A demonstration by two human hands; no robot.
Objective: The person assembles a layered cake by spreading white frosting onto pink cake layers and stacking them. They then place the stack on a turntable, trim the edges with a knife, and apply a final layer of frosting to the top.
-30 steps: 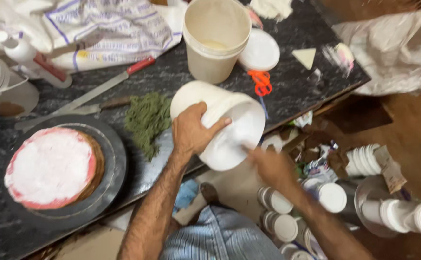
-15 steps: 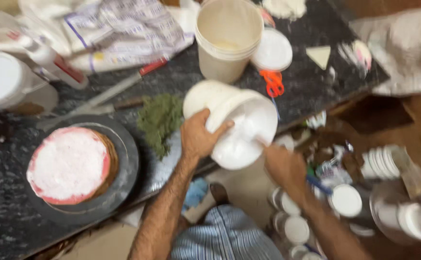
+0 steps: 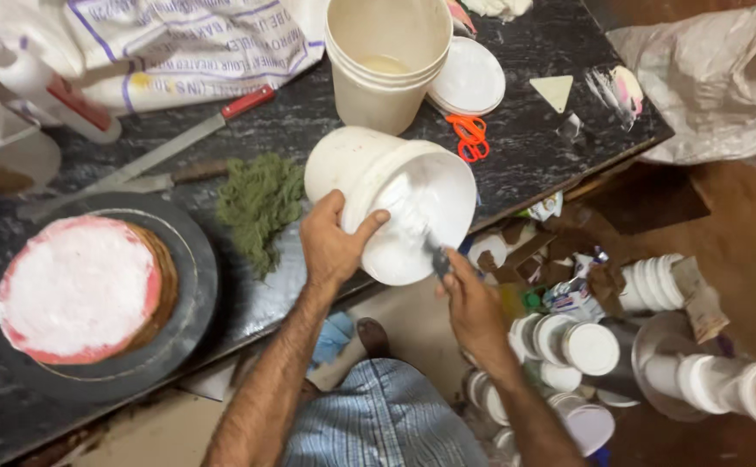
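Note:
My left hand (image 3: 333, 244) grips the side of a white plastic bucket (image 3: 369, 173), tipped on its side at the counter's front edge with its mouth toward me. White cream coats its inside (image 3: 412, 216). My right hand (image 3: 471, 298) holds a metal spatula (image 3: 437, 257) whose blade reaches into the bucket's mouth. At the left, a round cake topped with white cream (image 3: 75, 290) sits on a dark turntable (image 3: 192, 303).
On the dark marble counter (image 3: 533, 147) are a pile of green crumbs (image 3: 261, 203), a long red-handled knife (image 3: 170, 143), a second upright bucket (image 3: 386, 60), a white lid (image 3: 468, 78), orange scissors (image 3: 468, 137) and a printed sack (image 3: 188, 43). Stacked white tubs (image 3: 585, 346) crowd the floor at right.
The camera view has shifted so the cake sits further right. My right hand has come up from below the bucket and put the spatula into its mouth. My left hand keeps its grip.

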